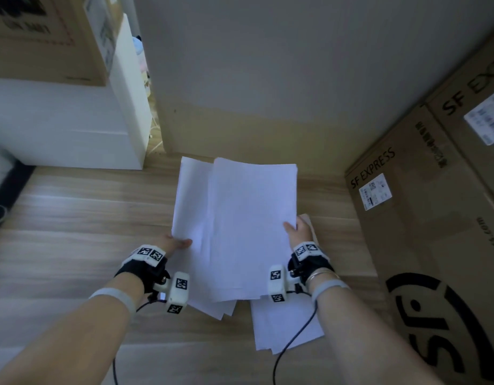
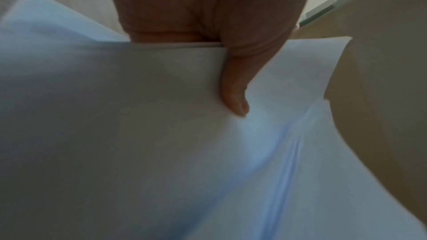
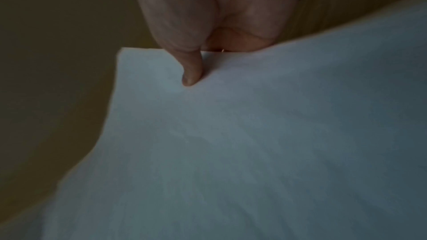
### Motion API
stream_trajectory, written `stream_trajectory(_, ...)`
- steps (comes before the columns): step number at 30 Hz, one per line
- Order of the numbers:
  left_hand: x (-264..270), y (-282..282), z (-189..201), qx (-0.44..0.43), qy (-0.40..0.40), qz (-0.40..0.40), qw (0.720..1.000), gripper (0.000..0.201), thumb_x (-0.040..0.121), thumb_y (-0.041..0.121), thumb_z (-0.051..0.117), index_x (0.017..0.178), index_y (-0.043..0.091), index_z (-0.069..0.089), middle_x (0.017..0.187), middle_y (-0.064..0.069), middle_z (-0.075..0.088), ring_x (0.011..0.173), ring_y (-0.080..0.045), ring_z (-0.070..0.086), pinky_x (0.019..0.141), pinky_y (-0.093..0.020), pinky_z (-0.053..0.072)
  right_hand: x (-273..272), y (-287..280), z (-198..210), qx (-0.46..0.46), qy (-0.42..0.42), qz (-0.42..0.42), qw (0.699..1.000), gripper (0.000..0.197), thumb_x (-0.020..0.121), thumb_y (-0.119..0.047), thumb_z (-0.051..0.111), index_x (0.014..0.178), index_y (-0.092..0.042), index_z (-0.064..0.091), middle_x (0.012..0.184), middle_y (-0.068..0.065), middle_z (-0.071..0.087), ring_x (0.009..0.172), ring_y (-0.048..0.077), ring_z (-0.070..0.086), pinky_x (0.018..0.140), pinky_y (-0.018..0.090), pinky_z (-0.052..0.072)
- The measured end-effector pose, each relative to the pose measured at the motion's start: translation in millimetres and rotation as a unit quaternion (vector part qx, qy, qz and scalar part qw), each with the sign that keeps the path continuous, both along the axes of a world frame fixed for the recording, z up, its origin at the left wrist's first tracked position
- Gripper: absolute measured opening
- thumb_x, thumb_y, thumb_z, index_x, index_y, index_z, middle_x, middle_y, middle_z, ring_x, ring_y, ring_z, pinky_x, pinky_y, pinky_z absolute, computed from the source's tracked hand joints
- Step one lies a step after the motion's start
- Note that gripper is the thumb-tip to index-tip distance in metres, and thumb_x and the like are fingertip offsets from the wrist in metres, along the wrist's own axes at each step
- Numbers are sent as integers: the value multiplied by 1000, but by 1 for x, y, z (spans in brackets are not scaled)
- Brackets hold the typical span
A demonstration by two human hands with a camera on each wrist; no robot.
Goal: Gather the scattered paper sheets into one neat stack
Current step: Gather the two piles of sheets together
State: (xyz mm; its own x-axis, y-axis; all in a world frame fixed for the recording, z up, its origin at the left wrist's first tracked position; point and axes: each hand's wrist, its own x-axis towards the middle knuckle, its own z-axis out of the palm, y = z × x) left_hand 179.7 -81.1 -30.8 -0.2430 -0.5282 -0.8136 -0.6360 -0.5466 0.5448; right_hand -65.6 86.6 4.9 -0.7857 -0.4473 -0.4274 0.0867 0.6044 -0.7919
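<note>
I hold a loose bundle of white paper sheets [image 1: 240, 223] above the wooden floor, its layers offset from each other. My left hand [image 1: 175, 243] pinches the bundle's left edge, thumb on top; the left wrist view shows that thumb [image 2: 235, 96] pressing on the paper [image 2: 161, 134]. My right hand [image 1: 296, 230] pinches the right edge, its thumb [image 3: 190, 72] on the top sheet [image 3: 254, 143]. The fingers of both hands are hidden under the paper. More white sheets [image 1: 284, 323] lie on the floor below my right wrist.
Large SF Express cardboard boxes [image 1: 423, 218] stand close on the right. A white cabinet [image 1: 73, 126] with a cardboard box [image 1: 45, 37] on top is at the left. A plain wall [image 1: 268, 79] lies ahead. Wooden floor [image 1: 87, 218] stretches to the left.
</note>
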Motion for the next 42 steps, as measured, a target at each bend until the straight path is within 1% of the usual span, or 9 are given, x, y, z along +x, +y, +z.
stream_trajectory(6, -18, 17, 40, -46, 21, 37, 998, 33, 93, 14, 46, 118, -5, 56, 122, -27, 60, 113, -39, 56, 98, -43, 45, 37, -29, -4, -22, -69, 31, 997, 43, 86, -5, 62, 128, -1, 50, 126, 16, 60, 116, 30, 58, 97, 36, 45)
stream_trajectory(9, -17, 18, 64, 8, 114, 117, 987, 36, 94, 40, 44, 88, 11, 64, 84, -15, 70, 77, -24, 62, 75, -34, 48, 39, -37, 6, -39, -27, -5, 999, 31, 87, -5, 59, 118, 0, 57, 120, 17, 63, 109, 31, 60, 93, 36, 47)
stream_trajectory(13, -16, 1, 74, -90, 207, 101, 969, 33, 85, 5, 63, 117, -1, 57, 111, -24, 66, 88, -28, 63, 91, -44, 50, 42, -47, 41, -152, -18, -22, 988, 25, 85, -3, 62, 110, -6, 58, 106, 9, 64, 100, 25, 61, 93, 40, 49)
stream_trajectory(19, -11, -10, 96, -130, 251, 71, 957, 31, 71, -12, 69, 76, 17, 59, 43, 24, 65, 46, 12, 63, 54, -15, 51, 51, -46, 71, -230, -88, 11, 969, 24, 77, -3, 72, 94, -17, 62, 88, -5, 65, 82, 11, 62, 79, 29, 51)
stream_trajectory(26, -1, 0, 63, -188, 118, 4, 975, 41, 79, 4, 70, 117, -1, 57, 111, -11, 63, 105, -24, 58, 85, -32, 41, 74, -37, 38, -56, -88, 94, 990, 45, 76, -13, 76, 116, -8, 57, 103, 5, 59, 99, 25, 57, 68, 30, 51)
stream_trajectory(29, -3, -2, 55, -203, 114, 38, 972, 11, 79, 11, 71, 84, 7, 62, 99, -19, 63, 96, -27, 59, 79, -32, 41, 73, -42, 38, -93, -87, 52, 991, 37, 80, -12, 71, 114, -2, 60, 102, 9, 62, 98, 24, 59, 80, 31, 46)
stream_trajectory(34, 5, -11, 50, -190, 73, 75, 976, 38, 84, 16, 66, 110, -12, 59, 97, -18, 60, 90, -27, 58, 77, -32, 40, 75, -51, 32, -52, -81, 105, 990, 36, 93, -27, 54, 113, 2, 60, 113, 17, 65, 102, 26, 61, 83, 32, 48)
stream_trajectory(39, 27, -23, 34, -158, -8, 65, 985, 29, 86, 14, 64, 62, 2, 51, 76, -16, 54, 82, -24, 49, 72, -31, 34, 66, -29, -19, 179, -59, 77, 979, 31, 89, -35, 51, 115, -18, 48, 113, 13, 54, 102, 29, 57, 90, 36, 46)
stream_trajectory(42, 40, -22, 28, -113, -37, 31, 992, 30, 88, 19, 60, 72, -5, 55, 73, -13, 52, 86, -27, 47, 74, -34, 33, 71, -28, -27, 198, -78, 12, 977, 48, 86, -25, 56, 129, -16, 36, 127, 14, 50, 109, 32, 57, 85, 37, 46)
